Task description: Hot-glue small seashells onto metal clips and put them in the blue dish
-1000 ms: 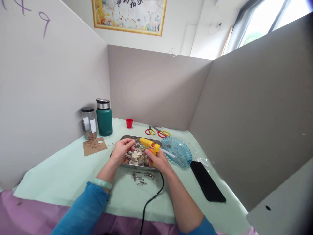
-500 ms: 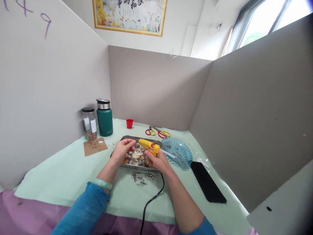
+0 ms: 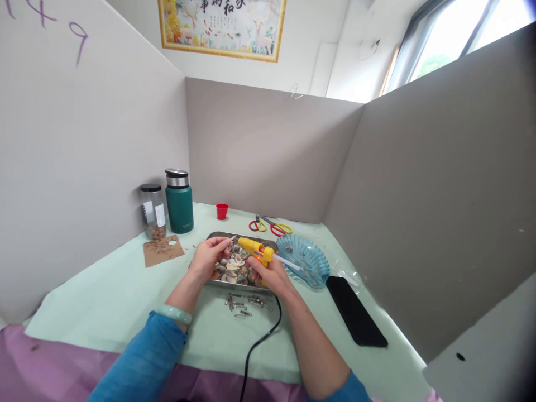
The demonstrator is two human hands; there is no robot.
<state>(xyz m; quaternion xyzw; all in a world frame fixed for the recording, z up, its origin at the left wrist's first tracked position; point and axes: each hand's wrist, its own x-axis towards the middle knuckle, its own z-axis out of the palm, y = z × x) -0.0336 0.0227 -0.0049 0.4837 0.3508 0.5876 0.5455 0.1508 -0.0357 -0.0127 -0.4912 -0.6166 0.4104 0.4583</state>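
The green-covered table (image 3: 125, 301) bears a tray (image 3: 234, 286) and dish (image 3: 312, 259).

The glue gun (image 3: 253, 247) is yellow with a black cord (image 3: 261, 339), the dish (image 3: 312, 259) near the pale green table's (image 3: 104, 301) right edge is see-through blue, and the cup (image 3: 221, 212) near the far edge is red.

Flat pale grey partition panel (image 3: 104, 156) at left, bearing purple handwritten figures (image 3: 79, 43) near the top. Smooth grey-beige panel (image 3: 268, 148) across the back, lit unevenly, darker toward the right; thin white wire loop (image 3: 296, 92) at top edge. Broad darker grey panel (image 3: 427, 212) slanting along the right. White painted wall (image 3: 310, 39) beyond. Rectangular gold-bordered picture (image 3: 221, 30) with black characters on wall, top cut off. Dark-framed glass window (image 3: 469, 39), upper right, bright with daylight. Pale green table covering (image 3: 109, 312); purple sheeting (image 3: 54, 365) along near edge.
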